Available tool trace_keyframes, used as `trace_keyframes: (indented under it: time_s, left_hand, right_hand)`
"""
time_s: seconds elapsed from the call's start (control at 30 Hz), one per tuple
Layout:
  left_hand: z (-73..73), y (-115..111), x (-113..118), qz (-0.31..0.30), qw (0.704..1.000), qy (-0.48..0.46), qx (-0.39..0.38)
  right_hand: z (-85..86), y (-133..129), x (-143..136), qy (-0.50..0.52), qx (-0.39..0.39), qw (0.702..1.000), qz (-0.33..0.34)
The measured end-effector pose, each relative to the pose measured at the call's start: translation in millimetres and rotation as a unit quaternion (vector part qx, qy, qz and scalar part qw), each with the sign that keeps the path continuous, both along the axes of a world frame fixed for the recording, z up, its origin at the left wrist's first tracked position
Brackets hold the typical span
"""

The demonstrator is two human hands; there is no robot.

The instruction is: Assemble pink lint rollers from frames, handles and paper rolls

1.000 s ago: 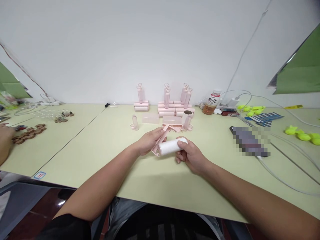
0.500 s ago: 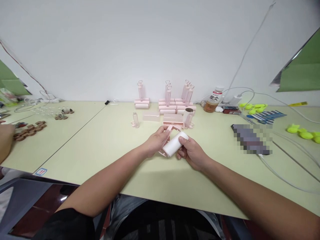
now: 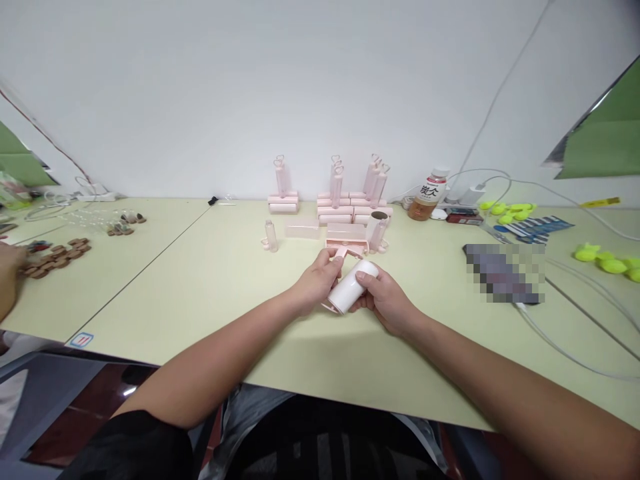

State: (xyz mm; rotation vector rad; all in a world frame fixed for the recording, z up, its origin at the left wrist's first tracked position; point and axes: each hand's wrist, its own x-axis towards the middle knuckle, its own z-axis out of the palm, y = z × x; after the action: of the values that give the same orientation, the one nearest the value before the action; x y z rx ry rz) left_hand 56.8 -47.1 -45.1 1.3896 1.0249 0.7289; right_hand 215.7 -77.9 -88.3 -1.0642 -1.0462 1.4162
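Note:
My left hand (image 3: 320,279) is closed on a pink lint roller frame (image 3: 341,254), whose far end shows above my fingers and whose near end shows below. My right hand (image 3: 389,299) grips a white sticky roll (image 3: 353,287), thumb on top and fingers beneath. The roll lies tilted against the frame; how far they are joined is hidden by my hands. Just beyond, a pink open roller part (image 3: 347,247) sits by a translucent pink cover (image 3: 347,231). Small clear pink handles (image 3: 271,237) stand to either side, with an upright cardboard-cored roll (image 3: 374,230) at the right.
Several pink lint rollers (image 3: 335,215) stand along the wall. To the right are a drink bottle (image 3: 429,195), a blurred phone (image 3: 501,275) with a white cable, and yellow-green pieces (image 3: 611,265). At the far left, another person's hand (image 3: 11,267) is by brown pieces (image 3: 60,259).
The white roll has shifted slightly up against the frame, and my right fingers have moved further beneath it. The view has moved slightly. Both hands keep their hold.

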Motion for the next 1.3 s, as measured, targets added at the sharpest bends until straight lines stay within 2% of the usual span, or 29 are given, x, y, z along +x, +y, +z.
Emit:
trace_keyframes:
  time_s: [0.1, 0.33, 0.5, 0.73, 0.93, 1.13, 1.3]
  left_hand:
    - [-4.7, -2, 0, -0.015, 0.999, 0.002, 0.037]
    - [-7.4, -9, -6, -0.116, 0.986, -0.003, 0.123]
    - [-4.5, -8, -10, -0.112, 0.965, 0.065, 0.228]
    - [-2.3, 2, -15, -0.138, 0.935, 0.108, 0.308]
    - [0.1, 9, -22, -0.143, 0.892, 0.148, 0.402]
    - [9.4, 9, -26, -0.200, 0.861, 0.188, 0.429]
    - [14.7, 10, -32, -0.181, 0.839, 0.254, 0.446]
  right_hand:
    - [0.4, -1, 0, 0.015, 0.000, 1.000, -0.011]
    - [5.6, -4, 0, -0.027, 0.010, 0.999, -0.021]
    - [10.9, -6, -3, -0.108, 0.025, 0.994, -0.020]
    - [19.5, -11, -5, -0.247, 0.044, 0.968, 0.000]
    - [21.9, -12, -5, -0.282, 0.052, 0.958, 0.028]
    - [22.3, -12, -9, -0.278, 0.053, 0.957, 0.060]
    - [28.7, -13, -9, -0.329, 0.050, 0.939, 0.083]
